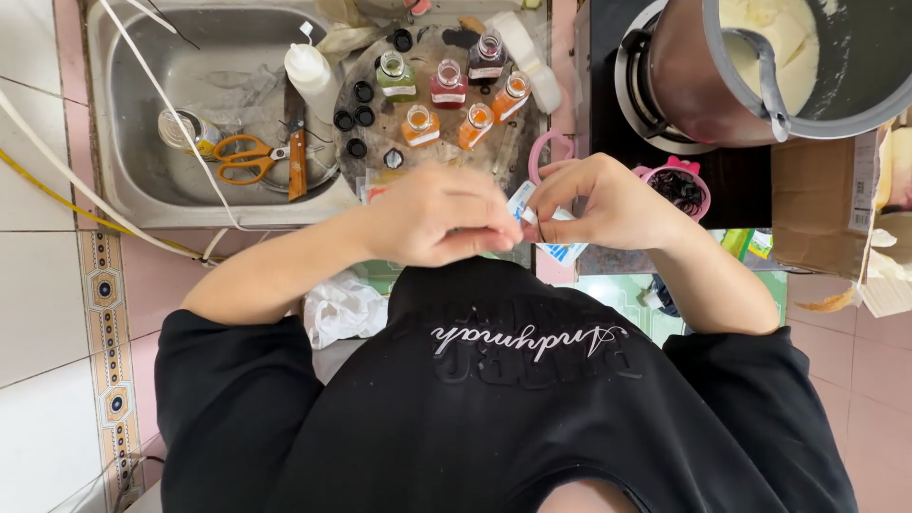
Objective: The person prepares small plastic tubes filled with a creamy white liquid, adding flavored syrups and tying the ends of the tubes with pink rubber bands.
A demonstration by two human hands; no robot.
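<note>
Both hands meet at frame centre, over the person's black top. Left hand has its fingers curled and pressed together, tips pinching one end of a small white-and-blue packet. Right hand pinches the other end between thumb and forefinger. The packet looks unopened or barely torn; I cannot tell which, as the fingers hide the edge.

At 12 o'clock from the hands, a round tray carries six small bottles, all uncapped, holding green, red, dark and orange liquids; black caps lie loose beside them. So bottles appear filled, capping left. Scissors rest in the sink at 10 o'clock. A metal pot of pale mix sits at 2 o'clock.
</note>
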